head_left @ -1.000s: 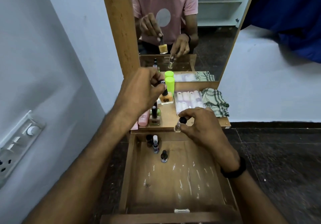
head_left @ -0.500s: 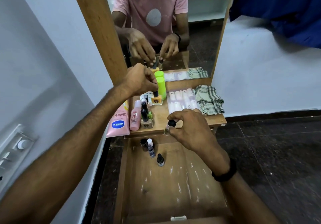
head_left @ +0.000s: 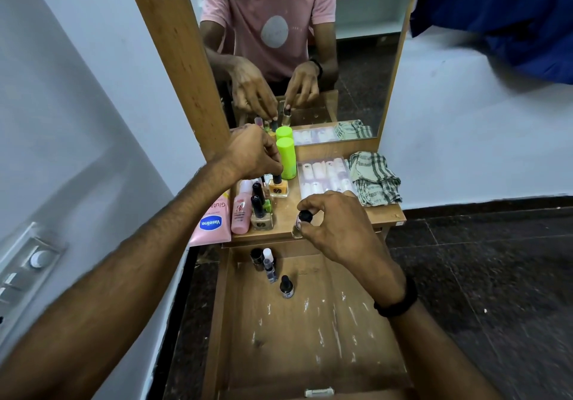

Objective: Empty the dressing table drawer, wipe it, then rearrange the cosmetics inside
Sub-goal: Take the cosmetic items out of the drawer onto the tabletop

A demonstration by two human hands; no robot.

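The wooden drawer stands pulled out below the dressing table top. In its far left corner stand three small bottles. My left hand pinches the black cap of an orange nail polish bottle that rests on the table top. My right hand holds a small clear bottle with a black cap over the table's front edge. More nail polish bottles, a pink bottle and a pink Vaseline tube crowd the table's left side.
A green cylinder, a clear pack of white tubes and a checked cloth lie further back and right. A mirror rises behind. A grey wall with a switch panel is at the left; dark floor lies at the right.
My left hand has lowered the orange bottle from the air onto the table top. My right hand kept its small clear bottle near the table's front edge.
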